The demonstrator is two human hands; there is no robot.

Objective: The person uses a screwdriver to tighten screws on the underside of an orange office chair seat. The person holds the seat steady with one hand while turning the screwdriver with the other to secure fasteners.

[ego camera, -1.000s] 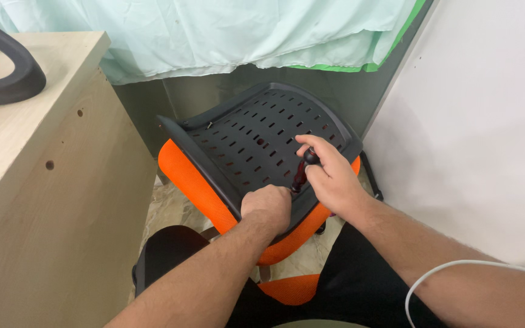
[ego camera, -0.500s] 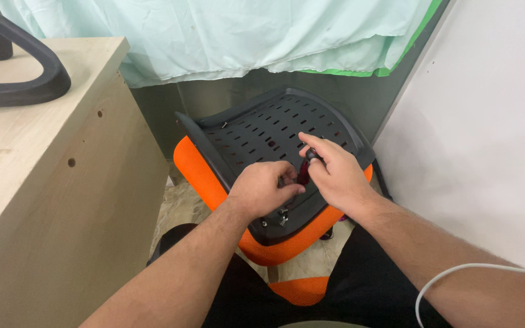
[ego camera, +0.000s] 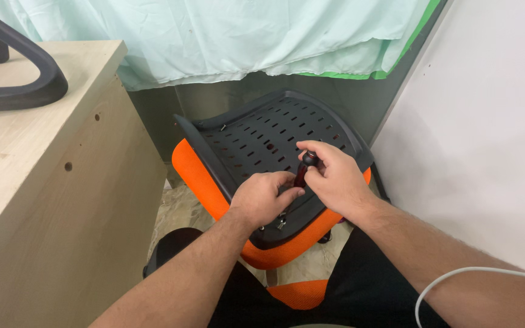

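Driving a fastener into the upturned black slotted plastic chair-seat underside (ego camera: 256, 136), right hand (ego camera: 335, 182) gripping a dark red-handled screwdriver (ego camera: 304, 169), left hand (ego camera: 262, 197) pinching its tip; next likely needing steady turning.

Landmark = wooden desk (ego camera: 37, 182), light wood w/ small holes in its side panel, fills the left of the view. On top of desk, at its far left: black curved armrest piece (ego camera: 25, 79), loop-shaped. Behind desk & to its right: pale mint cloth (ego camera: 244, 36) hanging down in folds, green strip (ego camera: 405, 61) at the cloth's lower right edge. Far right of desk: white wall panel (ego camera: 487, 152). Below, right of desk base: beige marbled floor (ego camera: 180, 209). White cable (ego camera: 457, 276) curves in at bottom right, well apart from desk.
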